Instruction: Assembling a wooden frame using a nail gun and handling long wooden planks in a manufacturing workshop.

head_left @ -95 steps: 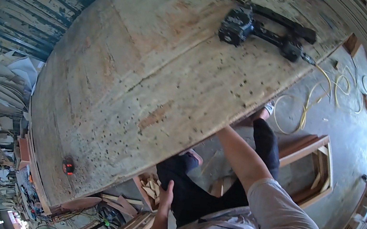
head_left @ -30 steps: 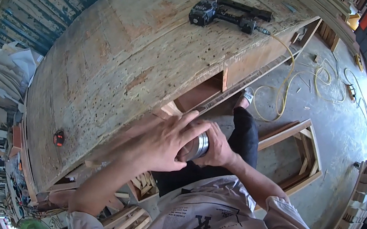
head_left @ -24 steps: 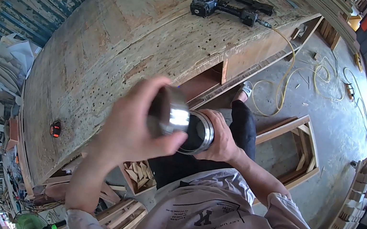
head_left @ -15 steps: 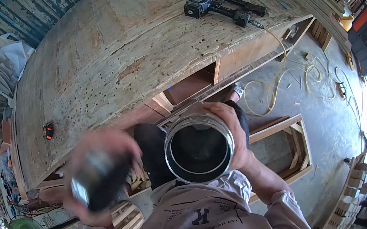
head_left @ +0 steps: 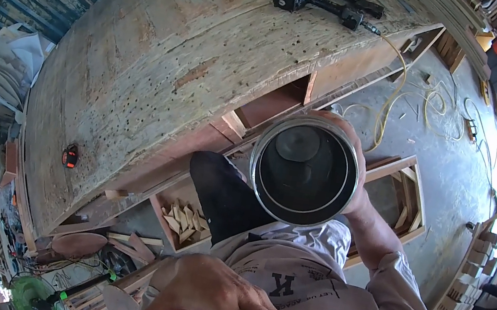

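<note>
**Open steel flask raised toward the viewer above a workshop bench**

A round stainless-steel flask (head_left: 304,169) is filling the middle of the view, held up close to the camera. Its open mouth is facing straight at the viewer, so its long axis is running directly away from the lens toward the floor; the dark inside and a round disc at the bottom are showing. The right hand (head_left: 352,166) is wrapping around the flask's far side, fingers curling over the top rim and right wall, its grip closing firmly on the metal body. The right forearm is rising from the lower right, bent at the elbow, in a pale short sleeve.

The left hand (head_left: 223,308) is hanging low at the bottom edge, knuckles toward the camera, fingers curling downward. Whether its grip is holding something cannot be told, because the palm is turned away.

Behind the flask, a large worn plywood bench (head_left: 164,69) is stretching up and to the left. A black power tool (head_left: 324,0) is lying at the bench's far end, and a small orange and black tape measure (head_left: 69,156) is sitting near its left edge. Under the bench, a wooden box of small wood wedges (head_left: 184,223) is resting on the floor. Yellow cable (head_left: 403,95) is coiling across the concrete floor to the right, beside an open wooden frame (head_left: 399,200).
</note>
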`<act>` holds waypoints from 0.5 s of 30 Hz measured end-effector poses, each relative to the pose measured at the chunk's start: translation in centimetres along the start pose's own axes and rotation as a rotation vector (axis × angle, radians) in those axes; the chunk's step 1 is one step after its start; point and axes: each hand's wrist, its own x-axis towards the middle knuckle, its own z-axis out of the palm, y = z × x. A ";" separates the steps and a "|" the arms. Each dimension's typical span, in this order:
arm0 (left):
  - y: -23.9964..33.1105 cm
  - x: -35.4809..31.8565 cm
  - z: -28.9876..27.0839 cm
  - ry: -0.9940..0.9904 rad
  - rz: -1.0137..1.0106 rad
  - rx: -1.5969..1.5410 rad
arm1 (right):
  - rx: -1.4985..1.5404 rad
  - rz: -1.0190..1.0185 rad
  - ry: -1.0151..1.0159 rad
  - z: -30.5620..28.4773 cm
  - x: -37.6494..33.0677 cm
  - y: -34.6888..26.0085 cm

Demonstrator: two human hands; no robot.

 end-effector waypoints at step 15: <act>2.7 -2.4 1.6 -0.368 -0.310 0.315 | -0.173 -0.352 0.037 -1.1 3.5 -5.3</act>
